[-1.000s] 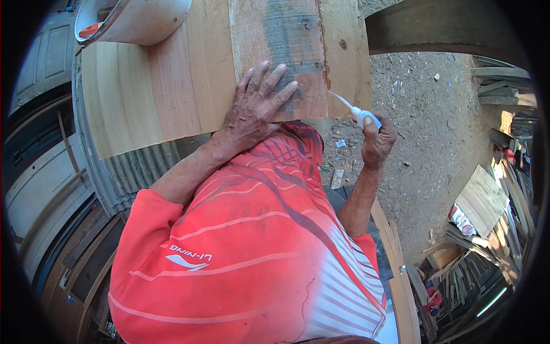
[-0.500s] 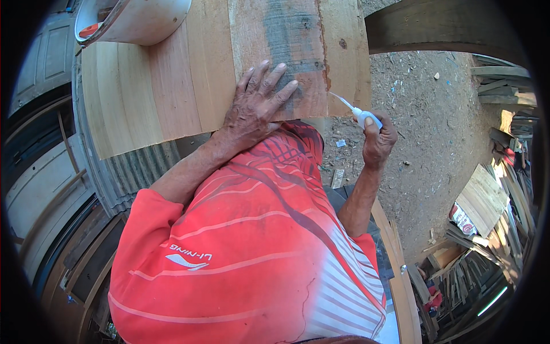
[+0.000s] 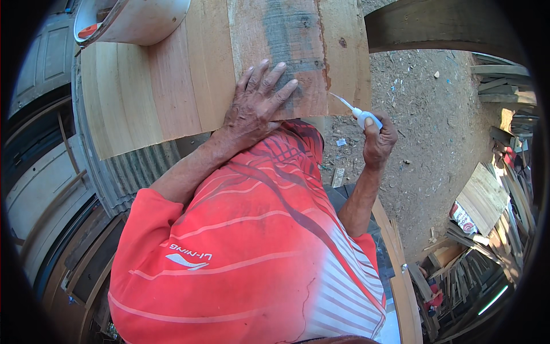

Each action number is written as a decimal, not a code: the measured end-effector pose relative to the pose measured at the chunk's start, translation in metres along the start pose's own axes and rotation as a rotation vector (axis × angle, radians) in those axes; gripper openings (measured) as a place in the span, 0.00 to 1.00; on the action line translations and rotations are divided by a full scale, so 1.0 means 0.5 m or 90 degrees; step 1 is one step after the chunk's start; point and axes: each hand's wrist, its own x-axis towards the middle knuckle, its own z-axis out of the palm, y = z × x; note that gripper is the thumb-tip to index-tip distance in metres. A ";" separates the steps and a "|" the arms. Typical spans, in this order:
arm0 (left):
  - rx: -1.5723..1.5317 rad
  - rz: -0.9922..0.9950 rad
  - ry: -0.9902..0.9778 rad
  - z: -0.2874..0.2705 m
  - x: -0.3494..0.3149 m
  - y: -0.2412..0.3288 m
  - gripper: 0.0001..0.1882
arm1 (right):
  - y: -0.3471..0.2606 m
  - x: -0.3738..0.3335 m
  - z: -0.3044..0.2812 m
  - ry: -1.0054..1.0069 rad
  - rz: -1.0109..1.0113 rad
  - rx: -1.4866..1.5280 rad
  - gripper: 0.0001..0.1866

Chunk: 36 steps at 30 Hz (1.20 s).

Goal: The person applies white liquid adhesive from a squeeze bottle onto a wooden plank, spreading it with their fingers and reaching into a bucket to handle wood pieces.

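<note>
A panel of joined wooden boards (image 3: 212, 74) lies in front of me, pale and pinkish, with a dark grey-blue stain on one board. Along the seam near its right edge runs a brown line. My left hand (image 3: 255, 103) rests flat on the panel near its front edge, fingers spread. In my right hand (image 3: 379, 140) I grip a small white glue bottle (image 3: 368, 119) with a long thin nozzle, thumb on its side. The nozzle points up and left, its tip at the brown seam close to the panel's front edge.
A white bucket (image 3: 152, 23) with something orange inside stands on the panel's far left. A thick dark beam (image 3: 441, 28) extends to the far right. Stacked timber (image 3: 504, 86) and offcuts lie on the right past the dirt ground (image 3: 429, 132). Corrugated metal sheeting (image 3: 137, 172) sits below left.
Almost nothing differs. Both hands, the bottle and the panel hold nearly the same places.
</note>
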 end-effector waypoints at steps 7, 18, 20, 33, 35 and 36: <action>-0.002 0.001 0.004 -0.001 0.000 0.000 0.51 | -0.002 -0.001 0.000 -0.006 0.010 0.022 0.04; -0.005 0.003 0.011 0.002 0.001 -0.001 0.51 | -0.007 -0.007 -0.003 0.002 0.005 0.009 0.05; 0.003 0.004 0.012 0.002 0.000 -0.001 0.49 | -0.002 -0.007 -0.003 0.007 -0.011 -0.001 0.06; 0.014 0.005 0.000 0.000 -0.001 -0.001 0.49 | -0.010 -0.011 -0.005 -0.001 0.013 -0.010 0.03; 0.006 0.006 0.008 0.001 -0.001 -0.001 0.49 | -0.010 -0.012 -0.005 0.001 0.008 -0.023 0.03; 0.002 0.006 0.012 0.002 -0.001 -0.001 0.49 | -0.010 -0.012 -0.004 0.002 0.006 -0.029 0.03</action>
